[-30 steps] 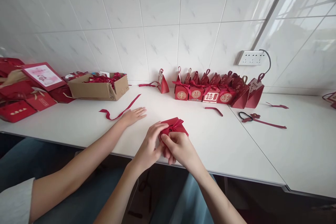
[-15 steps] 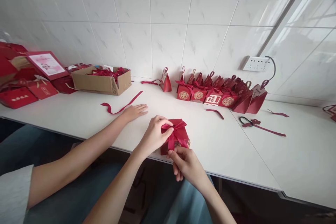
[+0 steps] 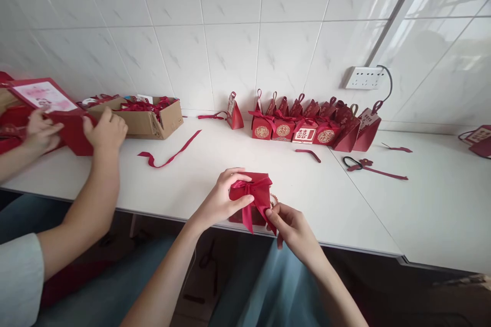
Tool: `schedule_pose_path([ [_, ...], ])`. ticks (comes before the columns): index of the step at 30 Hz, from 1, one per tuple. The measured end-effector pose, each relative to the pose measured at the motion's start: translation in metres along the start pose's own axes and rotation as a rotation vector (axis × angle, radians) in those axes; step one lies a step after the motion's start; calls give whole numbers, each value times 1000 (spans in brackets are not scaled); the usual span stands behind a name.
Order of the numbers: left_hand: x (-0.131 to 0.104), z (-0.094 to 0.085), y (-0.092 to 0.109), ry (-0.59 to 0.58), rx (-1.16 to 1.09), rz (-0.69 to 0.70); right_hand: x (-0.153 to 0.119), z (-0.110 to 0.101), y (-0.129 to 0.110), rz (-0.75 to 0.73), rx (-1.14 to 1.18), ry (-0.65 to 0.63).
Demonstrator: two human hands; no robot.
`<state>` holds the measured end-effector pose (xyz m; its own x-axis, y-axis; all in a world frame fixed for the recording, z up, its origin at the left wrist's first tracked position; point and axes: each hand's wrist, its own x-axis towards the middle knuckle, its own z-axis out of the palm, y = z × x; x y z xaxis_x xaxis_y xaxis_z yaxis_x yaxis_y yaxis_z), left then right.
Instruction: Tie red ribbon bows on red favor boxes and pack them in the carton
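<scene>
A red gift box [image 3: 261,177] with a shiny red ribbon bow [image 3: 253,191] on it rests at the table's front edge. My left hand [image 3: 220,199] curls round the bow's left loop and the box's left side, thumb and fingers pressed on them. Between the thumb and fingers of my right hand [image 3: 293,225] is the ribbon's right tail, at the box's lower right corner. The other tail hangs down the front. A gold ornament [image 3: 273,198] shows partly at the right side.
On the left, a co-worker's hands [image 3: 105,130] hold a red box with a pink picture lid [image 3: 44,96]. A cardboard box [image 3: 163,122] holds red ribbons. Several red gift boxes [image 3: 284,130] line the wall. Loose ribbon [image 3: 172,157] and a dark loop with a strap [image 3: 358,164] lie about.
My right hand has moved right, pulling the ribbon tail outward. My left thumb has shifted to the bow's middle. The co-worker's arm has left the table and now both hands handle a red box.
</scene>
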<state>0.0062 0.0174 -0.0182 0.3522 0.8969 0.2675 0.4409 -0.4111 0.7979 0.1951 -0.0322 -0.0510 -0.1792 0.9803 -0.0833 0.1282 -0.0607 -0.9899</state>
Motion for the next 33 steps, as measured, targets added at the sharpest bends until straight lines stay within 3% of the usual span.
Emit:
schedule_pose_path([
  [3,-7,4,-7,-1,-148,4,-5,-4,0,-10,2,-75],
  [7,-14,12,-22,41,-315,1,-13,-16,-3,-23,-241,-70],
  [9,-16,15,-28,51,-393,23,-14,-20,-4,-62,-341,15],
  [13,-15,16,-33,27,-510,48,-1,-18,-3,-274,-352,215],
  [17,-15,14,-30,7,-559,61,22,-10,0,-319,-303,29],
  [20,-19,11,-27,19,-547,53,30,-6,5,-302,-275,-21],
  [23,-31,14,-20,136,-462,3,30,-4,10,-345,-252,43],
  [29,-61,38,-3,578,-342,-119,17,-2,9,-474,-307,153],
  [33,-67,47,-6,738,-324,-77,5,-9,3,-530,-382,177],
])
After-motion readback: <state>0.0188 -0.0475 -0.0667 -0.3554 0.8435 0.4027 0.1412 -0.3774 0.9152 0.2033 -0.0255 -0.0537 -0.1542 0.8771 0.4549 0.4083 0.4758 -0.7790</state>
